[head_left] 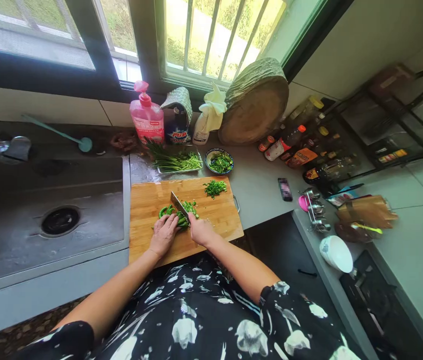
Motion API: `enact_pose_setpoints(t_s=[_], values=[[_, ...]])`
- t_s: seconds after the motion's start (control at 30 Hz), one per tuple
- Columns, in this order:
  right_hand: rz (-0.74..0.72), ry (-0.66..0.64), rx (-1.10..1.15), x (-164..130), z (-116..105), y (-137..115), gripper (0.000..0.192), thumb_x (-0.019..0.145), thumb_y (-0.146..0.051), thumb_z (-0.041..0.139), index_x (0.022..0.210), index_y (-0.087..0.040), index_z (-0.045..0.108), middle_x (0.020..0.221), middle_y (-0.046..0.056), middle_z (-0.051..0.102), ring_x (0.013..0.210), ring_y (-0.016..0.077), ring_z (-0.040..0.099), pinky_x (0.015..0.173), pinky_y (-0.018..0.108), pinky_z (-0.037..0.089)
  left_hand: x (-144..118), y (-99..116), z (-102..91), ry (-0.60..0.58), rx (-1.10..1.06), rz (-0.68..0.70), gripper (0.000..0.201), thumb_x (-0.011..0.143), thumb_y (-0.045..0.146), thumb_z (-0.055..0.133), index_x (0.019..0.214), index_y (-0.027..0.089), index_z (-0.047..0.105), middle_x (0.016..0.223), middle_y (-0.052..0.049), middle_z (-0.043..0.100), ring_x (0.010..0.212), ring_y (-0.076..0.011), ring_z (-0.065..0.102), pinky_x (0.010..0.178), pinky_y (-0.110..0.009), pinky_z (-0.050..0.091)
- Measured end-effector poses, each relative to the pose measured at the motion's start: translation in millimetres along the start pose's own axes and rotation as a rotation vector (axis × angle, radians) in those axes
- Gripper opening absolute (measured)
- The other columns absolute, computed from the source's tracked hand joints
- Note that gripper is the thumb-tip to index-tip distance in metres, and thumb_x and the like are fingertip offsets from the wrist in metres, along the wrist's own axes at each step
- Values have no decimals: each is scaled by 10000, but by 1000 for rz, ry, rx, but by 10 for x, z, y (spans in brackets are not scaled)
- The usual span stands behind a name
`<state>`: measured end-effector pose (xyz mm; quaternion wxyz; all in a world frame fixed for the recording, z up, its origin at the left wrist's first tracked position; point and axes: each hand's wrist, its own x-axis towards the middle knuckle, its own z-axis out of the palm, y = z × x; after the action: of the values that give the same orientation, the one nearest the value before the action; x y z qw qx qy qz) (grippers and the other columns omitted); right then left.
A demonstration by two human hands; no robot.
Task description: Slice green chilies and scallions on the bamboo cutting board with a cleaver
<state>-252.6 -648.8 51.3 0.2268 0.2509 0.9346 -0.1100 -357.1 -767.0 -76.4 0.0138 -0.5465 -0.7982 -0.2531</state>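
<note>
On the wooden cutting board (219,225), my left hand (165,233) presses down on green peppers (165,211), its fingers bent over them. My right hand (200,231) grips the handle of a kitchen knife (179,205), whose blade stands among the peppers just right of my left fingertips. Chopped green pieces (189,207) lie along the blade's right side. A small heap of chopped greens (215,188) sits at the board's far right corner. Behind the board are a tray of long green stalks (177,162) and a patterned bowl (230,169) with cut greens inside.
A sink (95,200) lies to the left. Along the window stand a pink pump bottle (147,120), a dark container (178,127), a spray bottle (201,132) and a round wooden block (254,110). Rightward are a phone (285,189), sauce bottles (286,142) and a white bowl (337,254).
</note>
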Motion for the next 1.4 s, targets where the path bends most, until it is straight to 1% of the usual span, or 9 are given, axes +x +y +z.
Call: enact_pose_setpoints(t_s=[0.13,0.37,0.47,0.6,0.67,0.93,1.07,1.2,1.4], values=[[25,12,5,26,6,28,488,880,-223,345,1349,-153,235,878,136,667,812,237,643,694,322,477,-10,32,15,-22,6,-39,324,866,295,447,1160,201,546,1227,-89,547,1144,-272,403,951,-408,300],[-54,-25,40,-183,-242,233,393,863,-228,380,1252,-170,363,913,130,661,813,231,637,681,299,460,-11,79,11,-38,-64,-99,343,852,273,449,1183,232,526,1238,-91,528,1159,-273,386,971,-434,281],[-42,-38,51,-189,-128,175,426,866,-222,369,1285,-159,328,912,132,660,822,233,635,701,310,463,-15,71,21,-44,-87,-111,347,846,272,457,1186,249,521,1239,-86,526,1167,-267,380,979,-433,274],[37,-4,22,-77,103,7,547,862,-219,372,1371,-116,199,878,139,666,816,234,642,709,316,476,-18,61,34,-59,-85,-111,358,841,279,463,1194,238,511,1252,-93,512,1177,-271,365,980,-433,272],[53,9,12,-29,118,-15,556,874,-226,361,1387,-126,174,870,132,670,804,228,647,702,311,480,-13,65,24,-61,-77,-108,358,842,279,459,1193,232,511,1249,-97,512,1177,-272,364,982,-435,270],[0,6,-18,-207,-243,141,506,899,-258,332,1380,-158,213,882,130,672,817,236,642,712,315,467,17,109,-51,-52,-61,-94,348,844,263,450,1181,209,517,1243,-101,518,1170,-274,370,983,-428,274],[-14,-12,-41,-301,-234,126,482,884,-245,347,1352,-162,268,868,130,673,791,241,646,682,312,471,21,122,-73,-73,-67,-111,344,841,256,448,1174,212,524,1238,-100,520,1177,-278,363,977,-433,279],[-10,-32,-34,-356,-220,160,493,895,-241,323,1372,-157,229,855,121,677,779,231,650,681,299,469,13,120,-79,-74,-91,-115,346,840,251,446,1176,223,524,1243,-98,516,1183,-275,360,982,-435,273],[-34,-19,-73,-283,-236,149,490,890,-242,334,1364,-158,246,846,123,678,759,232,651,675,308,473,-4,110,-51,-75,-87,-123,348,839,260,450,1178,235,523,1249,-97,509,1196,-278,353,981,-443,271]])
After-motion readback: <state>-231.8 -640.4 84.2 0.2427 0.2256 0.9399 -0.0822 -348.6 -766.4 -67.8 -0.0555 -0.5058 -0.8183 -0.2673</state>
